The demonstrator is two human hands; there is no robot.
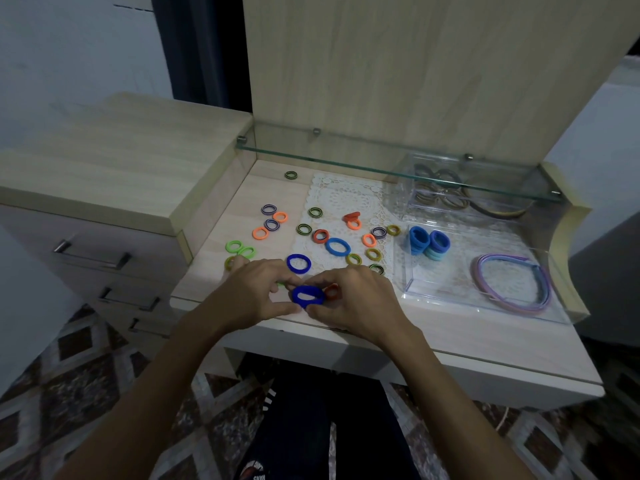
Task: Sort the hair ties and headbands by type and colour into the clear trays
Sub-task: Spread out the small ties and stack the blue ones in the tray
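Note:
Near the table's front edge my left hand [258, 289] and my right hand [356, 299] both pinch a dark blue hair tie [307, 296]. A red-orange tie [331, 292] sits tucked against my right fingers. Another dark blue tie [298, 263] lies just behind my hands, and a lighter blue one [337, 246] lies on the lace mat. Several orange, green, olive and striped ties are scattered over the table. The near clear tray [412, 289] holds a stack of blue ties [427, 243] and pastel headbands [512, 282]. The far clear tray [412, 202] holds dull-coloured ties and headbands.
A glass shelf [346, 160] hangs low over the back of the table and part of the far tray. A raised drawer unit [114, 188] borders the left side. A white lace mat [346, 199] covers the table's middle. The wooden back panel stands behind.

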